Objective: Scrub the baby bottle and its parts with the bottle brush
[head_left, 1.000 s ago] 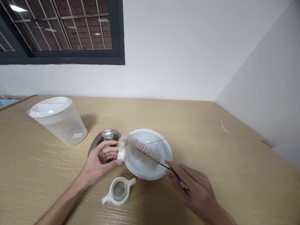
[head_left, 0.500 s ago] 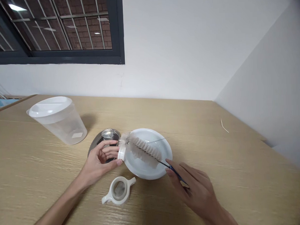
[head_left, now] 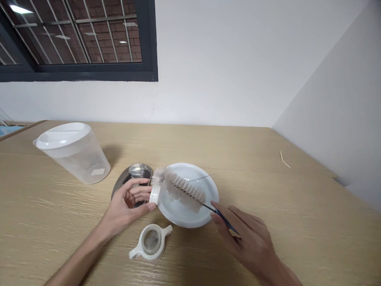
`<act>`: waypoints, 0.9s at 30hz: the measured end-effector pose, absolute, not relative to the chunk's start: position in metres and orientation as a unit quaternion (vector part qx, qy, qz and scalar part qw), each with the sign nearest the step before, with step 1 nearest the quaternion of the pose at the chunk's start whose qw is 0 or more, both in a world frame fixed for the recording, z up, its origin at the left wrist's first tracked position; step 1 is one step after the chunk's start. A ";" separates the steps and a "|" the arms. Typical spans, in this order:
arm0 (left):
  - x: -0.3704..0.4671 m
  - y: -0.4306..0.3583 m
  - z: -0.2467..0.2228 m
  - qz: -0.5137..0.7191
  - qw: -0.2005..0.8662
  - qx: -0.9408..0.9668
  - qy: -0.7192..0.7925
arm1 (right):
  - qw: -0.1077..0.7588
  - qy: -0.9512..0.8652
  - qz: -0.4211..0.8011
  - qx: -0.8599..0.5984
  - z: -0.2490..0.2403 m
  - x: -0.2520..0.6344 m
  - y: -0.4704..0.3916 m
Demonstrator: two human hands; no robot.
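Note:
My right hand (head_left: 248, 237) is closed around the blue handle of a bottle brush (head_left: 184, 192) with whitish bristles. The brush slants over a white bowl (head_left: 207, 188), its bushy tip against a small white cylindrical piece (head_left: 154, 195). My left hand (head_left: 126, 203) pinches that piece between thumb and fingers at the bowl's left rim; its inside is hidden. Behind my left fingers lies a round metal lid or dish (head_left: 124, 178), partly covered. Nearer to me, a white two-handled tea strainer (head_left: 151, 242) rests on the table. A thin wire-like line (head_left: 201, 177) crosses the bowl.
A clear plastic pitcher (head_left: 81, 159) with a white lid stands at the left on the wooden table (head_left: 241, 158). A thin pale strip (head_left: 284, 159) lies far right. White walls and a barred window (head_left: 80, 34) bound the back.
Almost nothing differs. The brush and both hands keep practically the same place; the view has shifted very slightly.

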State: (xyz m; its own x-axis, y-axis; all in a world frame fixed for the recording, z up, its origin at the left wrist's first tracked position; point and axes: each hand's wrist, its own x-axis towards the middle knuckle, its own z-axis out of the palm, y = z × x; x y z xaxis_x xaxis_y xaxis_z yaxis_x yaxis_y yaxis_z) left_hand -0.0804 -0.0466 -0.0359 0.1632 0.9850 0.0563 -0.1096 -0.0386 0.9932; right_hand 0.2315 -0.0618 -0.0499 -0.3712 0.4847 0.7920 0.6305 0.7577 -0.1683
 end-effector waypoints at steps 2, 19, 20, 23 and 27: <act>-0.081 -0.047 -0.036 0.494 0.552 0.525 0.419 | 0.445 -0.825 -0.078 -0.339 -0.050 0.232 -0.062; -0.078 -0.048 -0.031 0.498 0.549 0.515 0.430 | 0.448 -0.822 -0.082 -0.343 -0.051 0.232 -0.062; -0.078 -0.048 -0.031 0.499 0.549 0.514 0.431 | 0.447 -0.822 -0.082 -0.343 -0.050 0.232 -0.063; -0.078 -0.048 -0.031 0.501 0.550 0.512 0.430 | 0.448 -0.823 -0.082 -0.340 -0.049 0.231 -0.063; -0.078 -0.048 -0.031 0.501 0.551 0.516 0.424 | 0.449 -0.823 -0.076 -0.339 -0.048 0.231 -0.062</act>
State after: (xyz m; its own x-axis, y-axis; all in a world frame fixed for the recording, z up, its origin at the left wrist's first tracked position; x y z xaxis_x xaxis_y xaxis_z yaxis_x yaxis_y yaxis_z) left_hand -0.0780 -0.0479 -0.0312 0.1387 0.9891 0.0486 -0.1139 -0.0328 0.9930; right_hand 0.2309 -0.0623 -0.0478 -0.3667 0.4903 0.7906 0.6268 0.7582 -0.1795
